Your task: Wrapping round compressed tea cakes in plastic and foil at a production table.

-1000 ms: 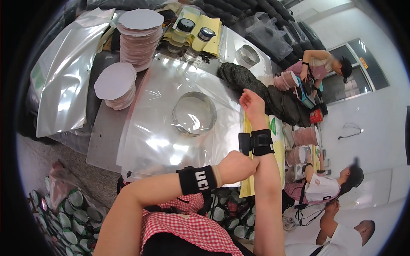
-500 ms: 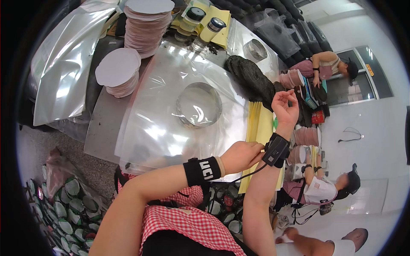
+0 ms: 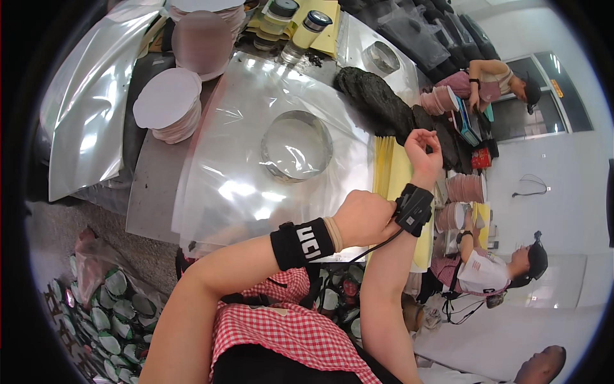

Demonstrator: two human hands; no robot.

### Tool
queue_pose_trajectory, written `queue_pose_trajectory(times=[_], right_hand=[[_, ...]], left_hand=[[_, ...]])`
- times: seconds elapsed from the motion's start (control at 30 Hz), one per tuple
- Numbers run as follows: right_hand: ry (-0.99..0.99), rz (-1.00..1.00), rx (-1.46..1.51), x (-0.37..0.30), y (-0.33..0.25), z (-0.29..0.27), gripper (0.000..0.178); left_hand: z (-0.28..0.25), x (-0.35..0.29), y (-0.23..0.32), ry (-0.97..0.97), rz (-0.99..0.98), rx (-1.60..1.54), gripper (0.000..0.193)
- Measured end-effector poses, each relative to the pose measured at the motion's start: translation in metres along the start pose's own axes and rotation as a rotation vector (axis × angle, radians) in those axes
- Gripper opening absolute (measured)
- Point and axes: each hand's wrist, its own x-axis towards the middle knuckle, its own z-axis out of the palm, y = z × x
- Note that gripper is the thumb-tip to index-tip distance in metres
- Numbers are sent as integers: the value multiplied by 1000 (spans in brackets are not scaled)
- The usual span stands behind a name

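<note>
left grip [image 3: 366,217] is bent toward the black box [image 3: 416,211] that is strapped on the right wrist, and the box is touched by its fingers; their tips are partly hidden, so it cannot be told if the box is pinched. right grip [image 3: 423,155] is held up, with its fingers loosely curled and a gap left between them and the palm. a thin black cable [image 3: 384,243] is seen under the left grip, joined to the box. a black band [image 3: 302,244] is worn on the left wrist.

yellow sheets [image 3: 384,163] are stacked just beside the box, on the desk [image 3: 151,195]. to their left, a round clear ring [image 3: 297,146] is set on big clear plastic sheets [image 3: 224,150]. piles of round white and pink discs [image 3: 167,99] are stacked farther left. two jars [image 3: 307,37] with dark lids are placed at the far side, and dark flat lumps [image 3: 374,96] are laid behind the right grip.
</note>
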Motion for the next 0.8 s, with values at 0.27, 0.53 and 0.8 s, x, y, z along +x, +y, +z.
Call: queue_pose_trajectory(times=[0.27, 0.53, 0.8], right_hand=[[98, -74, -109, 13, 8, -20, 7], [247, -69, 117, 47, -30, -47, 9], [274, -141, 288, 36, -19, -29, 11]], left_hand=[[28, -2, -29, 143, 235, 93, 28], [27, -27, -42, 71, 415, 104, 28], [40, -12, -40, 12, 101, -19, 24]])
